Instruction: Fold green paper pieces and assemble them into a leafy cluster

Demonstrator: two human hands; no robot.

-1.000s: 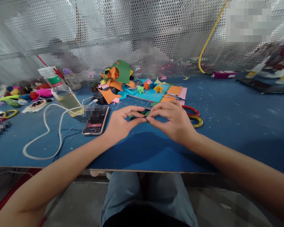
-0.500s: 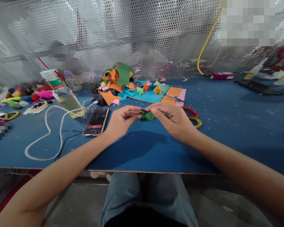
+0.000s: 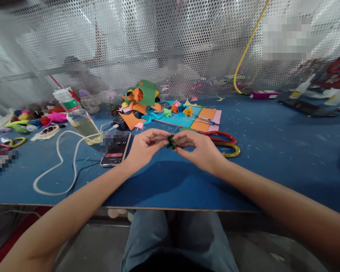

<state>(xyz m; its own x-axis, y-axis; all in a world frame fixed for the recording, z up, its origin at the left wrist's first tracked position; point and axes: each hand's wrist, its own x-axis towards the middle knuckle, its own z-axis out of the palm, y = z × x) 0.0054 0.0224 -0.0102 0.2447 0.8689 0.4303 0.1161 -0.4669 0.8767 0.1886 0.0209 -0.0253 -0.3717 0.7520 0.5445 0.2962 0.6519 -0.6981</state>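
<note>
Fingers (image 3: 158, 133) of two hands are closed on one small green paper piece (image 3: 171, 142), crumpled or folded: the left hand (image 3: 141, 149) pinches its left side between thumb and fingertips, and the right hand (image 3: 202, 151) grips its right side. It is held just above the blue table (image 3: 257, 177), between the hands. Two pairs of scissors show: red-and-yellow scissors (image 3: 229, 144) just behind the right hand, and a similar pair (image 3: 10, 143) at far left. Beyond the hands lie at least four small folded paper shapes (image 3: 188, 111), coloured light green, orange-pink, dark blue and yellow-orange, near two pens (image 3: 212, 123) on orange and pink sheets (image 3: 216, 119). Left of these rises one heap of paper scraps (image 3: 147, 93), its pieces too overlapped to count. One phone (image 3: 115, 155) rests beside the left hand, with two bottles (image 3: 83, 122) and one looped white cable (image 3: 49, 194) further left. Pale flecks dot the tabletop; one purple box (image 3: 263, 95) sits at its rear. Behind stands a perforated metal screen (image 3: 147, 45), one yellow hose (image 3: 243, 60) hanging before it, and two blurred people (image 3: 174, 71) beyond. Below, the floor (image 3: 96, 245) is grey.
</note>
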